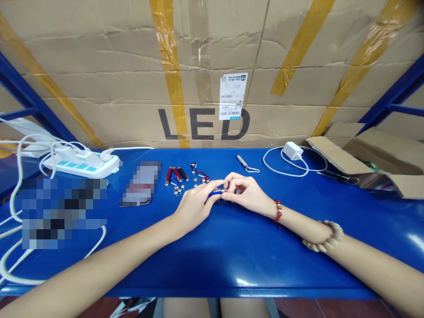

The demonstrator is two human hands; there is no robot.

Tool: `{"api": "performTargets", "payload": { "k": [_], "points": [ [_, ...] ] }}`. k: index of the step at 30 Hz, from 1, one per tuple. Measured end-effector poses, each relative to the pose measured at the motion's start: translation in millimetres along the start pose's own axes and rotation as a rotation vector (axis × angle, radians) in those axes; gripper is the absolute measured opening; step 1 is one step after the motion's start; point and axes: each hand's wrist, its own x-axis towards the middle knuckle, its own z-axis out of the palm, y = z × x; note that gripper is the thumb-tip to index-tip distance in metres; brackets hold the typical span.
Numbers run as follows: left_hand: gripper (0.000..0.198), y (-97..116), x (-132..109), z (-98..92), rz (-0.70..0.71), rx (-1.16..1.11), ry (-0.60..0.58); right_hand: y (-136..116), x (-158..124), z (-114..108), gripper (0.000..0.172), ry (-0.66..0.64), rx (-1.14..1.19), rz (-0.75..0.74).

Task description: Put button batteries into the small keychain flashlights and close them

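My left hand (195, 204) and my right hand (247, 191) meet at the middle of the blue table (232, 251). Together they pinch a small blue tube (216, 192), a keychain light by its look, the left hand on its blue body and the right hand's fingertips on its metal end. Just behind lie three more small tubes (176, 175), two red and one dark. Several button cells (179, 189) and a red carabiner clip (202, 176) lie beside them. Farther back a silver keychain light (243, 162) lies on its own.
A white power strip (82, 162) with plugs and white cables sits at the back left. A white charger (292, 151) with its coiled cable lies back right, next to an open cardboard box (371, 161). A cardboard wall marked LED (203, 124) closes the back.
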Motion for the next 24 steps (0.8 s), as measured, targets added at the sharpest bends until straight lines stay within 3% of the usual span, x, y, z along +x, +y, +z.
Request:
{"api": "performTargets", "payload": {
  "k": [6, 10, 15, 24],
  "points": [
    [0.021, 0.0, 1.0, 0.2, 0.026, -0.018, 0.0, -3.3, 1.1, 0.0, 0.033, -0.013, -0.018, 0.019],
    [0.02, 1.3, 0.9, 0.0, -0.016, -0.039, 0.004, -4.2, 1.0, 2.0, 0.033, 0.049, -0.027, 0.025],
    [0.02, 0.6, 1.5, -0.1, -0.075, -0.111, 0.003, -2.3, 0.6, 2.3, 0.02, 0.169, -0.088, -0.034],
    [0.025, -0.1, 3.1, -1.3, -0.11, -0.115, 0.004, -4.4, 0.3, -0.6, 0.016, 0.201, -0.196, -0.119]
  ]
}}
